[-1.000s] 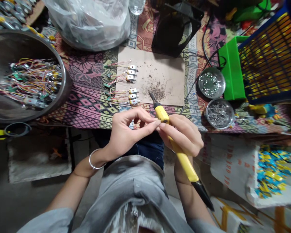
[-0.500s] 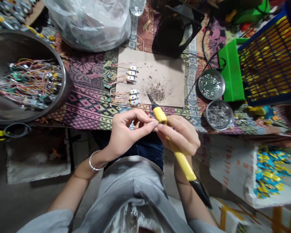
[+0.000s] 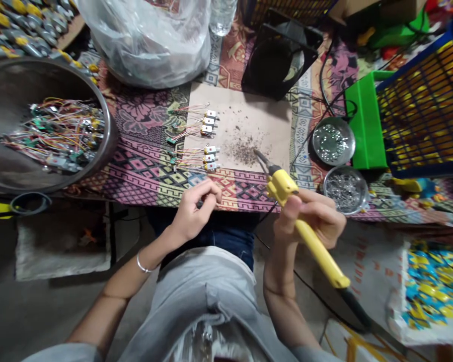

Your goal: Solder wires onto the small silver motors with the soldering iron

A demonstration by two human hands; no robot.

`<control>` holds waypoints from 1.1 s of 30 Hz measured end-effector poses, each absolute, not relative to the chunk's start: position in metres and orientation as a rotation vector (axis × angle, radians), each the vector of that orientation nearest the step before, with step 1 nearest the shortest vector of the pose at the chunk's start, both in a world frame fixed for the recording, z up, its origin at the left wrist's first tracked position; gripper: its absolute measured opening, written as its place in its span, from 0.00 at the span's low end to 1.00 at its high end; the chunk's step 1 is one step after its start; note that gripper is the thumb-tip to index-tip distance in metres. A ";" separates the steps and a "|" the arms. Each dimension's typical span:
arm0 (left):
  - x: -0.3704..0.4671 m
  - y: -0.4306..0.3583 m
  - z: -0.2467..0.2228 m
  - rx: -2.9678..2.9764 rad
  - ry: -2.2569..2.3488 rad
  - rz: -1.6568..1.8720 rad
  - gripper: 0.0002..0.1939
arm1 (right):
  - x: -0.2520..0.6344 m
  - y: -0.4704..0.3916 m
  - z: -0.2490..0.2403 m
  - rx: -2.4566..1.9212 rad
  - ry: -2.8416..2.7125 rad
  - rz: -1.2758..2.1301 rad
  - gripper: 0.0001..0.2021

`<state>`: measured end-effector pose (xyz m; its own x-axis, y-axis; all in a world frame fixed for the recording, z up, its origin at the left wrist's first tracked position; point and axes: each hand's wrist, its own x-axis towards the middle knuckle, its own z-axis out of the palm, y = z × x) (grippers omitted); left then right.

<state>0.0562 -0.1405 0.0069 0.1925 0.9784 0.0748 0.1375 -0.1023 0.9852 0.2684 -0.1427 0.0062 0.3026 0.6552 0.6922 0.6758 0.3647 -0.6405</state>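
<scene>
One yellow soldering tool (image 3: 320, 254) slants over the near edge of the cardboard (image 3: 275, 113), gripped in our right hand (image 3: 319, 216), probably light, stiff, and safest held behind its likely hot tip (image 3: 263, 158); our left hand (image 3: 194, 211) curls closed nearer us, contents hidden.

A table (image 3: 136, 183) is covered by a patterned cloth (image 3: 136, 108), on which a cardboard sheet (image 3: 234, 105), a black fan (image 3: 264, 65), a metal basin (image 3: 107, 130) and two small metal dishes (image 3: 334, 160) are set.
</scene>
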 end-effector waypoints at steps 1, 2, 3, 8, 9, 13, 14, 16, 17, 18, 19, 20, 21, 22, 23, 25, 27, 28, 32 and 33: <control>0.052 -0.137 0.003 1.594 1.177 1.047 0.12 | 0.271 -0.139 0.005 -1.243 -1.297 -0.097 0.11; 0.049 -0.132 -0.001 1.723 1.234 1.030 0.12 | 0.273 -0.133 0.005 -1.180 -1.237 -0.151 0.10; 0.046 -0.127 -0.005 1.853 1.295 1.000 0.10 | 0.275 -0.127 0.003 -1.140 -1.192 -0.182 0.08; 0.038 -0.100 -0.019 2.259 1.522 0.762 0.12 | 0.284 -0.100 -0.010 -1.113 -0.979 -0.273 0.08; 0.037 -0.095 -0.021 2.284 1.544 0.741 0.13 | 0.286 -0.097 -0.014 -1.113 -0.929 -0.289 0.08; 0.033 -0.077 -0.022 2.329 1.568 0.733 0.13 | 0.297 -0.089 -0.024 -1.143 -0.798 -0.344 0.06; 0.031 -0.072 -0.022 2.338 1.563 0.732 0.13 | 0.300 -0.088 -0.025 -1.167 -0.777 -0.342 0.06; 0.028 -0.061 -0.022 2.367 1.555 0.700 0.13 | 0.305 -0.087 -0.025 -1.218 -0.754 -0.312 0.05; 0.026 -0.056 -0.021 2.388 1.555 0.670 0.13 | 0.307 -0.086 -0.025 -1.227 -0.751 -0.296 0.06; 0.024 -0.052 -0.021 2.413 1.557 0.635 0.13 | 0.308 -0.085 -0.025 -1.217 -0.757 -0.283 0.06; 0.022 -0.048 -0.020 2.439 1.558 0.595 0.12 | 0.310 -0.084 -0.025 -1.190 -0.769 -0.278 0.07; 0.019 -0.046 -0.019 2.465 1.561 0.555 0.11 | 0.312 -0.083 -0.026 -1.161 -0.779 -0.275 0.08; 0.018 -0.046 -0.018 2.487 1.563 0.516 0.10 | 0.313 -0.082 -0.027 -1.140 -0.783 -0.272 0.09; 0.017 -0.047 -0.016 2.506 1.568 0.485 0.10 | 0.316 -0.082 -0.028 -1.128 -0.780 -0.275 0.09; 0.017 -0.049 -0.013 2.517 1.588 0.465 0.11 | 0.319 -0.081 -0.029 -1.127 -0.771 -0.283 0.10; 0.022 -0.054 -0.004 2.516 1.662 0.477 0.13 | 0.327 -0.080 -0.029 -1.141 -0.730 -0.352 0.12; 0.037 -0.055 0.006 2.482 1.691 0.571 0.17 | 0.339 -0.081 -0.024 -1.135 -0.654 -0.478 0.13; 0.050 -0.052 0.010 2.460 1.651 0.631 0.18 | 0.345 -0.082 -0.019 -1.128 -0.600 -0.543 0.13; 0.132 -0.007 0.016 2.418 1.147 0.671 0.11 | 0.370 -0.091 0.005 -1.067 -0.310 -0.680 0.06; 0.158 0.010 0.014 2.411 0.992 0.628 0.11 | 0.375 -0.095 0.011 -1.068 -0.237 -0.682 0.05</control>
<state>0.1583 0.0096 0.0139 0.6364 0.7346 0.2351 0.5264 -0.6365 0.5638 0.3750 -0.0950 0.0107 0.7736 -0.3983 0.4928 0.6180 0.3022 -0.7258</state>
